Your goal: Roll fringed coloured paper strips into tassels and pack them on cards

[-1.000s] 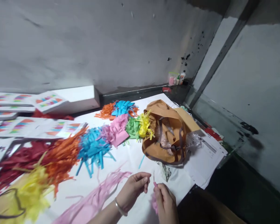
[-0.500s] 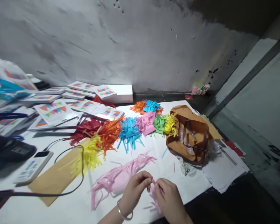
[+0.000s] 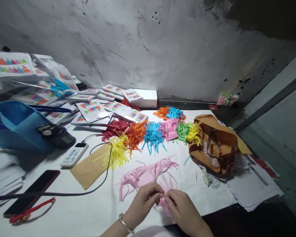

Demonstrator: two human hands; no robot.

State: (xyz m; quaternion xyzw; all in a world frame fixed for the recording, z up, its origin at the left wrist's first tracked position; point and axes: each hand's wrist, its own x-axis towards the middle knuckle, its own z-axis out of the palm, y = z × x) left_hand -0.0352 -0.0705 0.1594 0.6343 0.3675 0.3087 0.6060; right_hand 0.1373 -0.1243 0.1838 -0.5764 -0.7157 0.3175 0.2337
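Observation:
My left hand (image 3: 146, 201), with a silver bangle on its wrist, and my right hand (image 3: 184, 208) meet fingertip to fingertip near the table's front edge. Both are closed in a pinch on a pink fringed paper tassel (image 3: 164, 207), whose strips hang and spread below and behind the fingers. The exact spot being pinched is mostly covered by the fingertips. Just beyond my hands a pink fringed paper sheet (image 3: 144, 177) lies flat on the white table cover (image 3: 93, 217).
Bundles of fringed paper in red, orange, blue (image 3: 153, 135), green and yellow lie across the middle. A brown bag (image 3: 197, 161) stands open at right. At left are a power bank (image 3: 75, 154), a black cable, a phone (image 3: 32, 194), red scissors-like handles (image 3: 32, 210), a blue bag (image 3: 17, 128) and packets.
The camera view has swung left, bringing the phone and blue bag into view. My hands stay together on the pink tassel, with the fingertips now closer together.

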